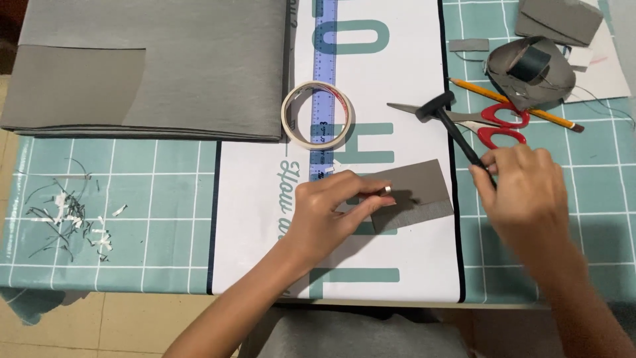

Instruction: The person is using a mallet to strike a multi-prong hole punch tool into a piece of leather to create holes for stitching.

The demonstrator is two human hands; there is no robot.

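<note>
My left hand (331, 209) presses flat on a small grey rectangle of material (419, 192) lying on the white printed sheet (411, 66); a ring shows on one finger. My right hand (523, 189) grips the black handle of a small hammer (445, 113), whose head is raised above the sheet, just past the grey piece's far right corner. Red-handled scissors (493, 120) lie right behind the hammer.
A roll of tape (317, 114) rests on a blue ruler (324, 86). Folded grey fabric (152, 66) fills the far left. A pencil (517, 105), a curved grey piece (530, 66) and grey offcuts (556, 20) lie far right. Trimmings (66, 215) litter the teal checked tablecloth (152, 219).
</note>
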